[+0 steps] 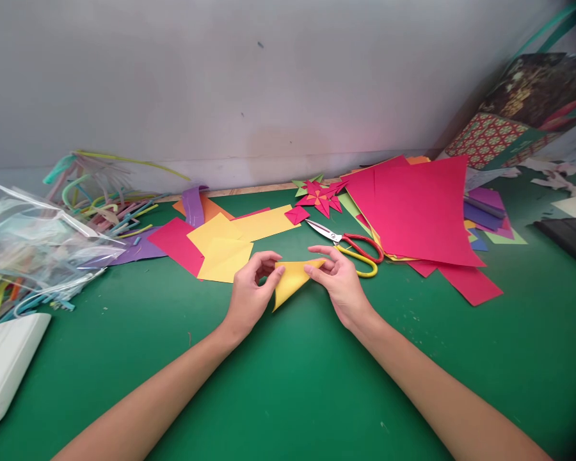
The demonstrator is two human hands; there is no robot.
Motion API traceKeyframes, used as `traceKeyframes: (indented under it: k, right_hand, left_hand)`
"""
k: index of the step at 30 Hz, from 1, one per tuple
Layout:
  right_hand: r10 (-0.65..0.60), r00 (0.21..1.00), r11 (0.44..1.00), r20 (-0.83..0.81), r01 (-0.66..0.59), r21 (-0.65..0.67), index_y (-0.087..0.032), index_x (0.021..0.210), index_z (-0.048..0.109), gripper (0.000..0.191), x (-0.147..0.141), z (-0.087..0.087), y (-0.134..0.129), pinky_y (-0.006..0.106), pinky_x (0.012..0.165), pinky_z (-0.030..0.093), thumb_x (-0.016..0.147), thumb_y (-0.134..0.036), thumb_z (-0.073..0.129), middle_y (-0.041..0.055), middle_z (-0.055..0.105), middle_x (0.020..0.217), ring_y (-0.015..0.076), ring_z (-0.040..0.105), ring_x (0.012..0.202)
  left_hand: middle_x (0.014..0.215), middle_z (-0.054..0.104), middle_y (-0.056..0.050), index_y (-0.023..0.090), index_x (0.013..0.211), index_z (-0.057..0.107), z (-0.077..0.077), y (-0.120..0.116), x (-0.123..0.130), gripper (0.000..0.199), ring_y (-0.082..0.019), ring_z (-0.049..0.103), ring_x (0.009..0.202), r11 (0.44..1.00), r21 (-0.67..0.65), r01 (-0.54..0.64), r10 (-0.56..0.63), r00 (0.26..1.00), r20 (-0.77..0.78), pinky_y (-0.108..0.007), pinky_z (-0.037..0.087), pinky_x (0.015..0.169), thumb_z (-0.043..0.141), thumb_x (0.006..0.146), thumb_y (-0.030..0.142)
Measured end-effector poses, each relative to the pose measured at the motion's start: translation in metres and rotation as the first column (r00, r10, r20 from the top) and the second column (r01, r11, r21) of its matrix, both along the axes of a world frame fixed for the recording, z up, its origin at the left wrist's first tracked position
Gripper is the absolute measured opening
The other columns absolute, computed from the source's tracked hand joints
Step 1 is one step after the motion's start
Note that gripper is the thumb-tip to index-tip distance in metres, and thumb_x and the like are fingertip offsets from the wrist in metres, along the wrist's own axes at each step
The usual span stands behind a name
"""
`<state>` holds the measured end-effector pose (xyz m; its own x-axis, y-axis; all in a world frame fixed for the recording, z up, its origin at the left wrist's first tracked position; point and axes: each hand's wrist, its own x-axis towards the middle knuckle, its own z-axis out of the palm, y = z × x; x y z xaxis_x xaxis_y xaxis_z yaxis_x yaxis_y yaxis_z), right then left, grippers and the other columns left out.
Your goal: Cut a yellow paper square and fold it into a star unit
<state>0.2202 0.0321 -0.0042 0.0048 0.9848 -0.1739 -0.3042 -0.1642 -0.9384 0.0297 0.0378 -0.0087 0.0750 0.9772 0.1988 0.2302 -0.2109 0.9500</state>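
Observation:
A small piece of yellow paper (290,283), folded into a triangle, is held up above the green table between my two hands. My left hand (253,288) pinches its upper left corner between thumb and fingers. At the upper right corner, my right hand (340,282) grips it between thumb and fingers. Just beyond my right hand lie scissors (350,243) with one red and one yellow handle, blades pointing left. Yellow paper pieces (225,259) rest beyond my left hand. A red folded paper square (297,215) sits near the scissors' tips.
Red paper sheets (417,211) are stacked at the back right. Folded paper stars (320,197) lie by the wall. Clear plastic bags (33,237) and colourful strips (110,214) crowd the left, with a white device (12,365) in front. A patterned bag (504,137) stands far right.

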Motion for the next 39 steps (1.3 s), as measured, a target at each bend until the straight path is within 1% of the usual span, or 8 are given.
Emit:
traceKeyframes:
  k: [3, 8, 16, 20, 24, 30, 39]
  right_hand:
    - [-0.019, 1.0, 1.0, 0.025, 0.019, 0.003, -0.023, 0.113, 0.067, 0.049, 0.0021, -0.0008, 0.0023, 0.031, 0.079, 0.055, 0.071, -0.036, 0.089, -0.0006, 0.073, 0.08, 0.0188, 0.069, 0.076]
    - [-0.031, 0.999, 1.0, 0.043, 0.031, 0.002, -0.023, 0.113, 0.066, 0.049, 0.0045, -0.0001, 0.0037, 0.037, 0.084, 0.057, 0.073, -0.038, 0.088, 0.0006, 0.076, 0.077, 0.0216, 0.073, 0.076]
    - [-0.043, 0.998, 0.999, 0.036, 0.043, 0.0, -0.021, 0.113, 0.067, 0.048, 0.0071, -0.0001, 0.005, 0.037, 0.084, 0.059, 0.074, -0.038, 0.088, 0.0005, 0.076, 0.073, 0.0217, 0.074, 0.076]
    - [-0.03, 0.999, 1.0, 0.024, 0.03, 0.004, -0.021, 0.112, 0.068, 0.046, 0.0079, 0.0005, 0.0047, 0.041, 0.087, 0.06, 0.076, -0.042, 0.087, 0.0011, 0.077, 0.075, 0.0236, 0.076, 0.08]
    - [-0.011, 1.0, 1.0, -0.003, 0.011, 0.017, -0.023, 0.113, 0.07, 0.042, 0.0089, -0.0012, 0.0052, 0.042, 0.091, 0.06, 0.079, -0.043, 0.084, 0.0031, 0.079, 0.081, 0.0245, 0.077, 0.085]
    - [-0.005, 1.0, 1.0, -0.018, 0.006, 0.021, -0.022, 0.112, 0.072, 0.035, 0.0102, -0.0008, 0.0053, 0.041, 0.089, 0.06, 0.083, -0.041, 0.08, 0.0051, 0.08, 0.085, 0.0254, 0.077, 0.087]
    - [-0.009, 1.0, 1.0, -0.005, 0.009, 0.03, -0.022, 0.109, 0.072, 0.028, 0.0096, 0.001, 0.0043, 0.04, 0.089, 0.06, 0.086, -0.037, 0.078, 0.0047, 0.08, 0.083, 0.025, 0.077, 0.086]
  left_hand:
    - [0.092, 0.066, -0.002, 0.023, 0.107, 0.066, -0.0002, 0.0003, 0.0003, 0.018, -0.018, 0.066, 0.089, 1.0, 0.0, -0.005, 0.005, 1.0, -0.006, -0.029, 0.056, 0.081, 0.067, 0.093, 0.034]
    - [0.091, 0.066, -0.002, 0.022, 0.106, 0.066, -0.0007, 0.001, 0.0005, 0.019, -0.018, 0.066, 0.087, 1.0, 0.005, -0.023, 0.023, 1.0, -0.008, -0.03, 0.056, 0.079, 0.068, 0.092, 0.035]
    - [0.091, 0.065, -0.002, 0.022, 0.107, 0.066, -0.0015, 0.0014, -0.0002, 0.018, -0.018, 0.065, 0.088, 1.0, -0.001, -0.025, 0.025, 1.0, -0.013, -0.029, 0.055, 0.08, 0.067, 0.093, 0.034]
    - [0.091, 0.066, -0.003, 0.022, 0.106, 0.066, -0.0018, 0.002, -0.0003, 0.019, -0.018, 0.065, 0.087, 0.999, 0.0, -0.037, 0.037, 0.999, -0.022, -0.03, 0.056, 0.079, 0.067, 0.093, 0.035]
    - [0.091, 0.067, -0.003, 0.022, 0.105, 0.067, -0.0015, 0.0025, -0.0007, 0.018, -0.018, 0.066, 0.086, 0.999, 0.001, -0.033, 0.033, 0.999, -0.024, -0.029, 0.055, 0.077, 0.067, 0.093, 0.034]
    - [0.091, 0.067, -0.002, 0.022, 0.104, 0.068, -0.0007, 0.0018, -0.0011, 0.015, -0.017, 0.065, 0.084, 1.0, -0.006, -0.029, 0.029, 0.999, -0.025, -0.027, 0.054, 0.074, 0.067, 0.093, 0.032]
    - [0.091, 0.067, -0.003, 0.022, 0.106, 0.067, -0.0008, 0.0014, -0.0011, 0.018, -0.018, 0.066, 0.085, 0.999, -0.015, -0.034, 0.034, 0.999, -0.023, -0.028, 0.054, 0.074, 0.067, 0.093, 0.034]
